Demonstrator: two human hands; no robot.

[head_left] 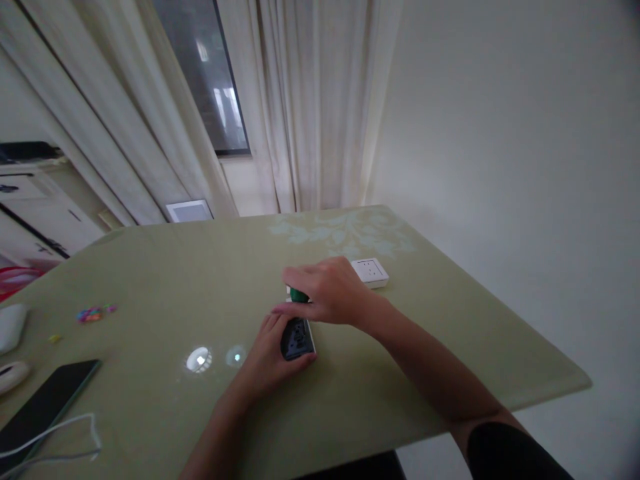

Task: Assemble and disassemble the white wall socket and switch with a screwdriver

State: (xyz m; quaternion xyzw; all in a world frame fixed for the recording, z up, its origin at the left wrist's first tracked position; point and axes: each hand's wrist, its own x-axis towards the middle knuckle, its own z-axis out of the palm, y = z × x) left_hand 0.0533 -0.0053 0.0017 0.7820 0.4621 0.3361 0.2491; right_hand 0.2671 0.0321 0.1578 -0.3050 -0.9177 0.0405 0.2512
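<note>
My left hand (270, 360) grips a dark wall socket module (297, 338) with a white edge, holding it flat on the green table (165, 273). Above it, my right hand (327, 290) is closed round a green-handled tool (299, 295), probably a screwdriver, which points down at the module's far end. The tool's tip is hidden by my fingers. A second, white wall socket (371, 272) lies face up just beyond my right hand, touching neither hand.
A dark phone (45, 403) and a white cable (60, 437) lie at the table's near left. Small colourful bits (93, 313), a white object (10, 327) and another pale object (11, 375) sit at the left edge. Curtains (300, 100) and a window (210, 73) are behind the table.
</note>
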